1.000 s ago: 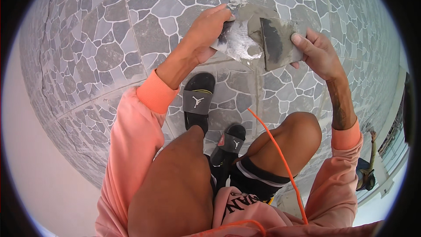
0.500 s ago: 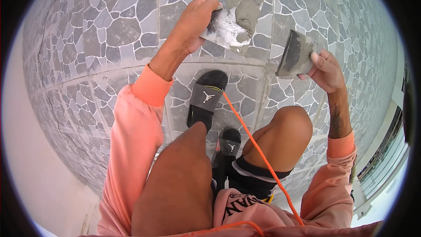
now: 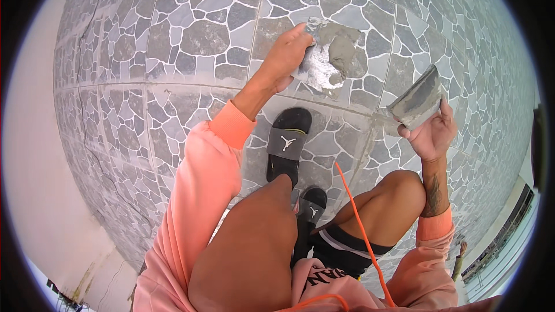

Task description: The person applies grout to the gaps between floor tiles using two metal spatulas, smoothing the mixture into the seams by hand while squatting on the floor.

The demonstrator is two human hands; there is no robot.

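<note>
One grey mortar lump (image 3: 343, 52) lies toward the metal plate's (image 3: 318, 68) right edge | left hand (image 3: 287, 55) grips plate's left edge | right hand (image 3: 433, 132) grips smeared spreader (image 3: 421, 101), apart | step: apparently mortar handling | next move probably calls for level plate | patterned floor (image 3: 208, 41) below

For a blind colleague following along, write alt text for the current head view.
A person's left hand holds a shiny plate with gray paste on it; the right hand, apart from it, holds a smeared scraper. Below are gray stone-patterned floor tiles and the person's dark sandals.
</note>
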